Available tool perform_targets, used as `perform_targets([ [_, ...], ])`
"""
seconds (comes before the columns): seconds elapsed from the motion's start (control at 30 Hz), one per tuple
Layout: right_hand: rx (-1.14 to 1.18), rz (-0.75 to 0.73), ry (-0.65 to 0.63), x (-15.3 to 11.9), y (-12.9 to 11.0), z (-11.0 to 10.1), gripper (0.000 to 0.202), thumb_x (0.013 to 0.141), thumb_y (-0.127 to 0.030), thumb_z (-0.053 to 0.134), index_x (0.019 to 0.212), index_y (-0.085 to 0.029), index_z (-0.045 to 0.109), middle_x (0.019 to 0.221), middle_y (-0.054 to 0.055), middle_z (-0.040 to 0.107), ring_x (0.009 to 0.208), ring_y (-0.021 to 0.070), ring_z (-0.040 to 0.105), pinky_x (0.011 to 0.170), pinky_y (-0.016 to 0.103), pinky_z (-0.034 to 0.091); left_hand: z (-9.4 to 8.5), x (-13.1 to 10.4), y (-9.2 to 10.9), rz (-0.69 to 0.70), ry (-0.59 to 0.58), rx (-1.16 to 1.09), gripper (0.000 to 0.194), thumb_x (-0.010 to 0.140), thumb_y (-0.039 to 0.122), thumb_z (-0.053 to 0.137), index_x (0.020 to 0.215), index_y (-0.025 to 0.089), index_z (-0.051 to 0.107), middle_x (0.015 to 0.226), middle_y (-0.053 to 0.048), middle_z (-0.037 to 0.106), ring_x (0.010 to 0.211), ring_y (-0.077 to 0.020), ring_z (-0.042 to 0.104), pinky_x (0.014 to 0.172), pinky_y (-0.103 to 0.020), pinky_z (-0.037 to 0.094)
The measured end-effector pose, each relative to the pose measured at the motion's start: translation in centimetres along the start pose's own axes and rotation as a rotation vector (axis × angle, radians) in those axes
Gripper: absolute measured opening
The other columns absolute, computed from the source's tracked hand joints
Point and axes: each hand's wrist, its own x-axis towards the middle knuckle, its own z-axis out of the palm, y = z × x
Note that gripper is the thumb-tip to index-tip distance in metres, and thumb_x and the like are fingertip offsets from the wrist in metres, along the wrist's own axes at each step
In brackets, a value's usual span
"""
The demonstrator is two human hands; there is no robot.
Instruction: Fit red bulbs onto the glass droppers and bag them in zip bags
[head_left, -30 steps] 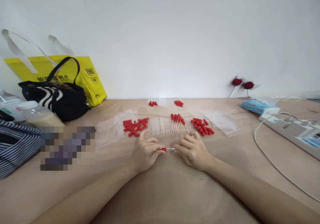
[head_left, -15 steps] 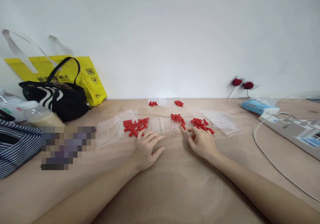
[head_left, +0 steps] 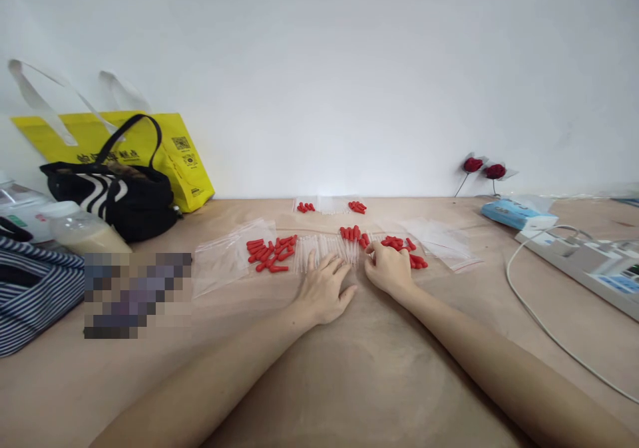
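Both hands reach forward, near each other but apart: left hand (head_left: 325,289) palm down, fingers loosely spread at a row of clear dropper tubes (head_left: 313,245); right hand (head_left: 390,268) curled, fingertips hidden, so its grip can't be told. Red-bulbed droppers (head_left: 350,233) lie just beyond, between them. Loose red bulbs (head_left: 268,253) flank both. Tabletop (head_left: 309,381) stretches open between the forearms; its far edge meets a wall (head_left: 319,88) well past the fingers.
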Motion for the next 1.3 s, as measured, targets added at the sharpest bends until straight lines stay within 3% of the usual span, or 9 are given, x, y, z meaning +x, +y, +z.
perform_targets([
  [0.27, -0.006, -0.052, 0.033, -0.1, 0.2, -0.1, 0.023, 0.081, -0.028, 0.040, 0.088, -0.020, 0.061, 0.083, 0.007, 0.066, 0.087, 0.0210, 0.056, 0.077, 0.034, 0.024, 0.5, 0.9, 0.4, 0.027, -0.054, -0.068, 0.036, 0.081, 0.033, 0.044, 0.113, 0.017, 0.048, 0.118, -0.010, 0.054, 0.117, -0.0249, 0.039, 0.102, -0.056, 0.003],
  [0.57, -0.011, 0.140, -0.043, 3.5, 2.0, -1.3, 0.025, 0.076, -0.029, 0.042, 0.082, -0.024, 0.065, 0.084, 0.006, 0.067, 0.086, 0.0228, 0.058, 0.079, 0.038, 0.029, 0.4, 0.9, 0.3, -0.008, -0.046, -0.054, 0.037, 0.080, 0.035, 0.046, 0.114, 0.020, 0.048, 0.122, -0.008, 0.050, 0.119, -0.0263, 0.036, 0.101, -0.058, 0.005],
  [0.7, -0.030, 0.160, -0.076, 4.6, 1.6, -0.6, 0.025, 0.075, -0.031, 0.044, 0.082, -0.023, 0.066, 0.083, 0.007, 0.067, 0.085, 0.0234, 0.058, 0.079, 0.040, 0.031, 0.3, 1.0, 0.3, -0.059, -0.051, 0.034, 0.041, 0.080, 0.041, 0.045, 0.114, 0.019, 0.048, 0.124, -0.013, 0.047, 0.120, -0.0301, 0.032, 0.097, -0.062, 0.009],
  [0.93, -0.093, 0.202, -0.142, 5.7, 0.4, -0.8, 0.023, 0.073, -0.027, 0.046, 0.080, -0.015, 0.065, 0.080, 0.012, 0.066, 0.082, 0.0251, 0.060, 0.079, 0.042, 0.031, 1.1, 1.7, -0.1, -0.117, 0.012, 0.171, 0.045, 0.081, 0.050, 0.038, 0.112, 0.019, 0.051, 0.128, -0.015, 0.042, 0.124, -0.0330, 0.025, 0.097, -0.062, 0.004],
  [1.3, -0.158, 0.156, -0.164, 5.3, -0.7, -0.5, 0.021, 0.071, -0.021, 0.049, 0.083, -0.014, 0.065, 0.086, 0.014, 0.065, 0.084, 0.0258, 0.059, 0.081, 0.044, 0.028, 1.3, 2.8, -0.3, -0.172, -0.019, 0.189, 0.052, 0.079, 0.055, 0.039, 0.115, 0.019, 0.051, 0.131, -0.016, 0.039, 0.125, -0.0355, 0.022, 0.097, -0.062, 0.004],
])
